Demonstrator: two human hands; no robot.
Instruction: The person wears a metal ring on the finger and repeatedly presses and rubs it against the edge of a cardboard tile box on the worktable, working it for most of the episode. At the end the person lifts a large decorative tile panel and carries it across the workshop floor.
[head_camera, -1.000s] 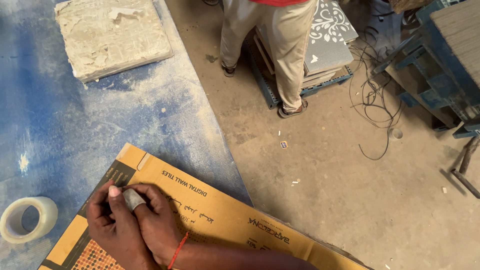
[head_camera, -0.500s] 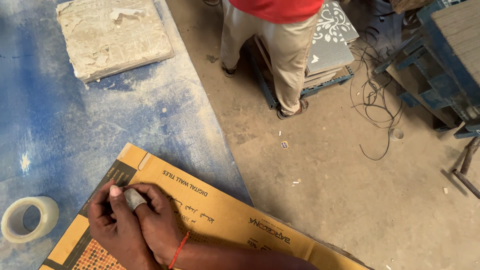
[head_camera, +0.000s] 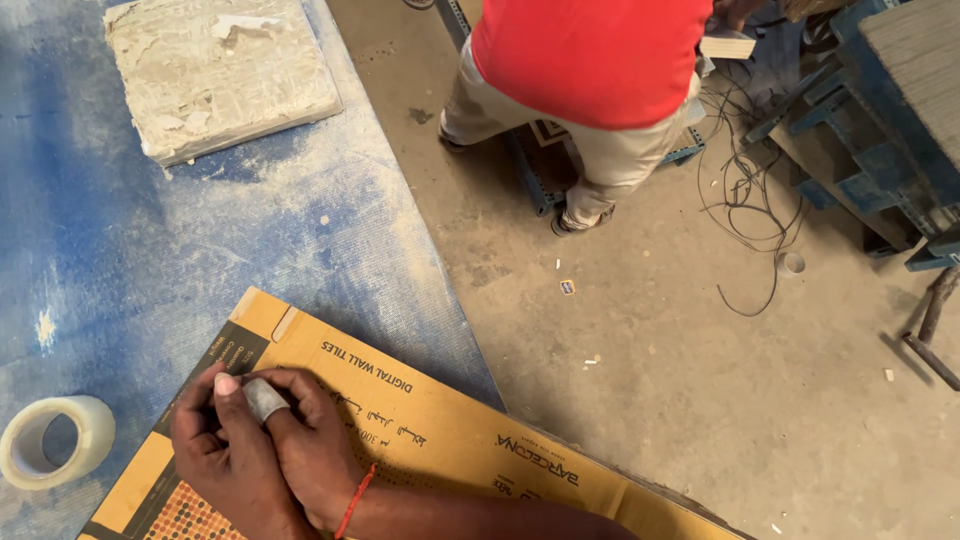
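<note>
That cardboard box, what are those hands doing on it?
Both hands are pressed close together on a flat cardboard box that lies on a dusty blue table. The right hand and left hand pinch a small grey thing between the fingers; what it is cannot be told. A roll of clear tape sits left of the box, and a rough stone slab lies further up the table. Another person in a red shirt bends over on the floor beyond.
</note>
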